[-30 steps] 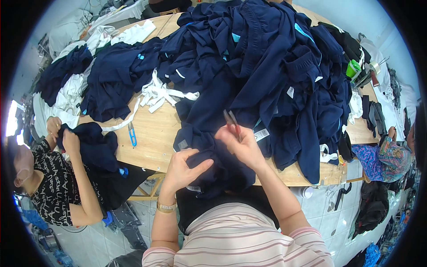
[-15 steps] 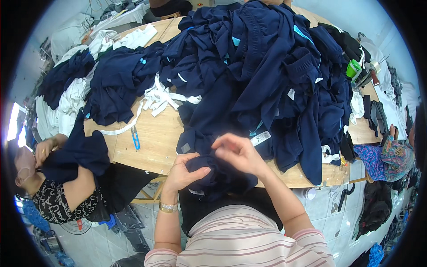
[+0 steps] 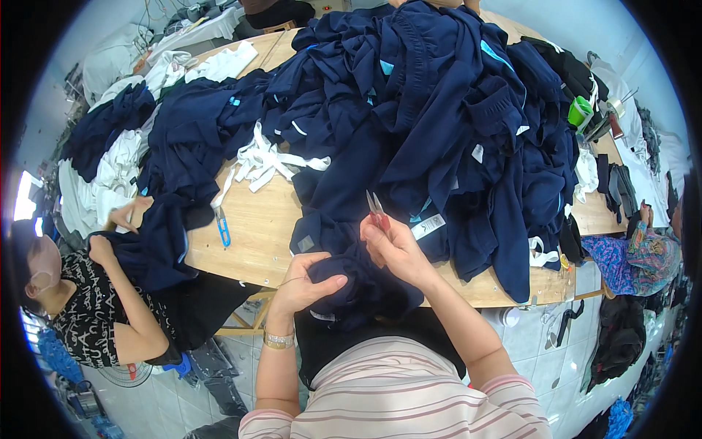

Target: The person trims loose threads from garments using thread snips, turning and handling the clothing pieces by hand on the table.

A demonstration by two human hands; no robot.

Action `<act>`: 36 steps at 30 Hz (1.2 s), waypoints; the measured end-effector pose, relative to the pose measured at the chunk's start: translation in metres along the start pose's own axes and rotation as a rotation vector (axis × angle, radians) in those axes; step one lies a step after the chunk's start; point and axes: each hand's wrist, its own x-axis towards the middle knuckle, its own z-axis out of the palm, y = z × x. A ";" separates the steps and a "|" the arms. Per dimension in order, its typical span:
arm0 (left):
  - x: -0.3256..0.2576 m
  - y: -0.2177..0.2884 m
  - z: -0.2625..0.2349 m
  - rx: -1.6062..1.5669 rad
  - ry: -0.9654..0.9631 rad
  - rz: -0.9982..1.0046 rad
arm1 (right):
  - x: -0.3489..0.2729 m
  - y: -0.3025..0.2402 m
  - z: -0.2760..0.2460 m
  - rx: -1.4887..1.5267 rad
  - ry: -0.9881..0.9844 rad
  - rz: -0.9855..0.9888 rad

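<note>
Left hand [image 3: 306, 282], just below the middle of the frame, is clamped on a bunched navy-blue fabric garment [image 3: 351, 282], thumb laid across the top of the fold and fingers curled under it. A metal bracelet [image 3: 278, 339] sits at that wrist. Right hand [image 3: 395, 249], close beside it and a little higher, is closed around a small pair of red-handled thread snips [image 3: 376, 207], whose thin blades point up toward the top of the frame; whether the blades are apart or together is too small to tell. The heel of this hand rests against the same garment, which hangs over the near edge of the light wooden table [image 3: 252, 234] into the person's lap.

Above the hands, filling the upper centre and right of the frame, lies a big heap of dark navy garments [image 3: 453, 110] with light-blue trim. To the left of it, white fabric strips [image 3: 267, 161] lie tangled on the bare wood, and a pair of blue-handled snips [image 3: 223, 230] lies near the table's left edge. At the lower left of the frame, a co-worker in a black patterned top [image 3: 91, 311] holds another navy piece [image 3: 150, 241] with both hands. A green cup-like container [image 3: 580, 112] stands at the upper right.
</note>
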 end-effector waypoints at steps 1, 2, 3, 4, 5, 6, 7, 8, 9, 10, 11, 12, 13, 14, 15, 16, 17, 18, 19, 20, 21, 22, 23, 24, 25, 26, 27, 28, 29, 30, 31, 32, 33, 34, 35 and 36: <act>0.000 -0.004 -0.002 -0.001 -0.004 -0.085 | 0.000 0.001 0.001 0.105 -0.003 0.018; -0.001 -0.006 -0.003 -0.002 -0.008 -0.171 | 0.000 0.000 0.001 0.105 -0.002 0.019; -0.001 -0.006 -0.003 -0.002 -0.009 -0.172 | 0.001 -0.002 0.001 0.121 -0.005 0.016; 0.000 -0.004 0.000 -0.045 -0.009 -0.121 | 0.002 -0.003 0.001 0.136 -0.005 0.011; 0.000 -0.003 0.001 -0.088 -0.008 -0.070 | 0.005 0.002 0.004 -0.012 0.037 -0.128; 0.001 -0.003 0.000 -0.088 -0.012 -0.071 | 0.007 0.007 0.006 -0.161 0.080 -0.267; 0.001 -0.004 -0.002 -0.141 -0.031 -0.112 | 0.001 0.002 0.003 -0.278 0.038 -0.154; 0.002 -0.007 -0.004 -0.195 -0.050 -0.152 | -0.001 0.007 0.003 -0.311 0.000 -0.147; 0.003 -0.011 -0.007 -0.195 -0.047 -0.152 | -0.001 0.009 0.007 -0.377 0.020 -0.284; 0.004 -0.016 -0.009 -0.158 -0.060 -0.137 | -0.005 0.002 0.005 -0.520 -0.047 -0.183; 0.004 -0.019 -0.010 -0.120 -0.073 -0.121 | -0.005 0.001 0.005 -0.519 -0.048 -0.181; 0.003 -0.020 -0.008 -0.121 -0.072 -0.123 | -0.005 0.000 0.006 -0.685 -0.032 -0.298; 0.003 -0.019 -0.004 -0.123 -0.022 -0.097 | -0.004 -0.001 0.006 -0.851 -0.014 -0.417; 0.002 -0.018 -0.001 -0.125 0.029 -0.071 | -0.004 -0.003 0.007 -0.920 -0.020 -0.456; 0.003 -0.020 -0.002 -0.123 0.029 -0.071 | -0.004 -0.001 0.008 -0.919 -0.020 -0.457; 0.003 -0.025 -0.004 -0.168 0.014 -0.127 | -0.004 0.001 0.008 -0.853 0.025 -0.417; 0.004 -0.027 -0.005 -0.211 -0.002 -0.183 | -0.004 0.003 0.007 -0.786 0.069 -0.378; 0.005 -0.028 -0.007 -0.210 -0.003 -0.182 | -0.002 0.008 0.006 -0.683 0.121 -0.319; 0.005 -0.029 -0.009 -0.216 -0.024 -0.179 | -0.001 0.008 0.005 -0.573 0.172 -0.332; 0.006 -0.030 -0.010 -0.221 -0.044 -0.177 | 0.001 0.007 0.005 -0.464 0.223 -0.344; 0.004 -0.032 -0.009 -0.220 -0.045 -0.176 | 0.001 0.005 0.003 -0.398 0.213 -0.340; 0.001 -0.034 -0.008 -0.203 0.011 -0.180 | -0.001 0.005 0.000 -0.419 0.147 -0.283; 0.000 -0.034 -0.008 -0.187 0.066 -0.183 | -0.005 0.005 0.000 -0.440 0.082 -0.227; 0.001 -0.033 -0.009 -0.185 0.066 -0.180 | -0.006 0.007 0.003 -0.497 0.072 -0.254; 0.003 -0.025 -0.008 -0.211 -0.006 -0.167 | -0.008 0.007 0.004 -0.615 0.046 -0.330; 0.004 -0.021 -0.007 -0.236 -0.079 -0.154 | -0.009 0.006 0.005 -0.732 0.020 -0.405; 0.003 -0.020 -0.005 -0.236 -0.080 -0.155 | -0.007 0.007 0.005 -0.803 0.019 -0.494; 0.000 -0.021 -0.002 -0.190 -0.018 -0.148 | -0.008 0.005 0.006 -0.802 0.020 -0.492; -0.002 -0.021 0.000 -0.144 0.045 -0.142 | -0.009 0.001 0.007 -0.894 0.009 -0.482; -0.003 -0.022 0.001 -0.144 0.045 -0.145 | -0.009 -0.002 0.008 -0.986 -0.002 -0.472; -0.003 -0.023 0.002 -0.130 0.078 -0.117 | -0.007 -0.004 0.007 -0.994 -0.024 -0.482; -0.002 -0.021 0.003 -0.115 0.112 -0.089 | -0.007 -0.004 0.007 -0.993 -0.022 -0.480; -0.001 -0.018 0.002 -0.160 0.066 -0.113 | -0.006 -0.002 0.007 -0.864 0.017 -0.410; 0.000 -0.019 0.000 -0.161 0.065 -0.115 | -0.005 0.001 0.007 -0.734 0.056 -0.340; 0.001 -0.023 -0.004 -0.182 0.024 -0.161 | -0.002 0.004 0.008 -0.513 0.068 -0.314; 0.002 -0.025 -0.007 -0.203 -0.017 -0.207 | -0.003 0.001 0.005 -0.354 0.066 -0.167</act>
